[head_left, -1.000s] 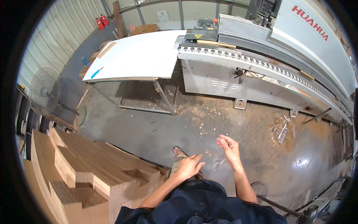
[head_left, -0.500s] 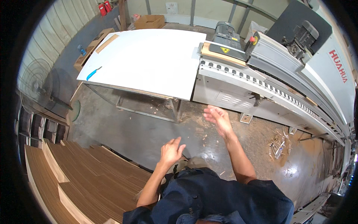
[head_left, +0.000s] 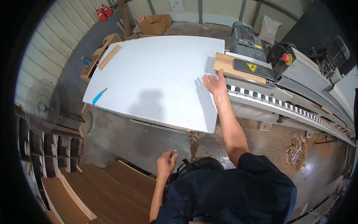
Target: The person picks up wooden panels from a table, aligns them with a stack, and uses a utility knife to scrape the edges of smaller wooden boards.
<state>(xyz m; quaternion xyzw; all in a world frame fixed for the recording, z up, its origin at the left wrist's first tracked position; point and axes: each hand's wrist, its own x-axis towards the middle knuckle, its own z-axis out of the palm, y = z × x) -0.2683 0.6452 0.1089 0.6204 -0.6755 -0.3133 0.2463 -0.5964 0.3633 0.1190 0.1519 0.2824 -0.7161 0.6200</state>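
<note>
The right hand [head_left: 214, 84] has swung up from waist height and now lies flat, fingers spread, on the right edge of the one big white board [head_left: 156, 82] at centre frame, so handling has begun. The left hand [head_left: 166, 164] hangs loose, empty, lower centre. One blue knife [head_left: 99, 96], two red extinguishers [head_left: 104, 13].

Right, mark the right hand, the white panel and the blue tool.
right hand [head_left: 213, 84], head view, back of the hand.
white panel [head_left: 156, 71], head view, bare top face.
blue tool [head_left: 97, 97], head view, its handle.
</note>
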